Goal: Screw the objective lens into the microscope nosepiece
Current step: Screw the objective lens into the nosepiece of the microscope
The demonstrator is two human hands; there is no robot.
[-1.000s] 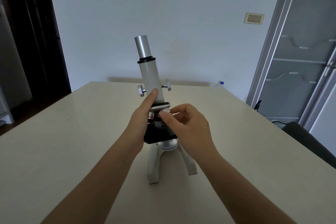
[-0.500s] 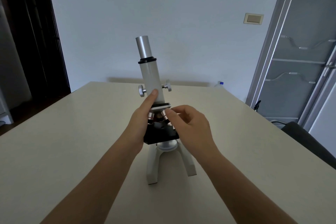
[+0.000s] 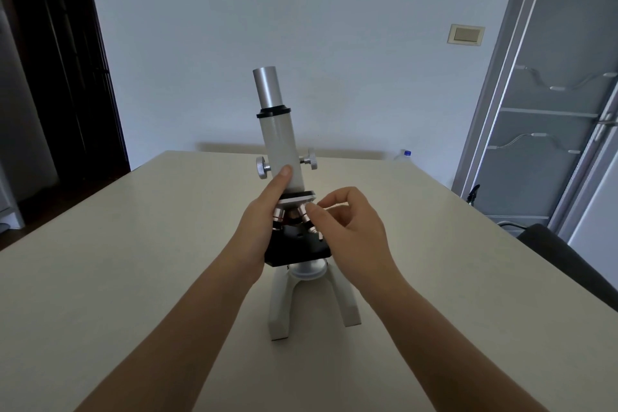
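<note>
A: How will the small silver-and-copper metal objective lens (image 3: pixel 306 217) handle?

B: Likely light, rigid and slick, with fragile glass at its tip; take it by the barrel. It hangs from the round silver nosepiece (image 3: pixel 297 201) of the white microscope (image 3: pixel 280 144) on the pale counter (image 3: pixel 133 261).

A: The hands?

B: The left hand (image 3: pixel 264 221) braces the tube. The right hand (image 3: pixel 347 231) pinches the barrel loosely, thumb on it; half a second ago its fingers curled closer.

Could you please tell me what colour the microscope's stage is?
Black; the stage shows clearly in the head view, below the objective lenses.
</note>
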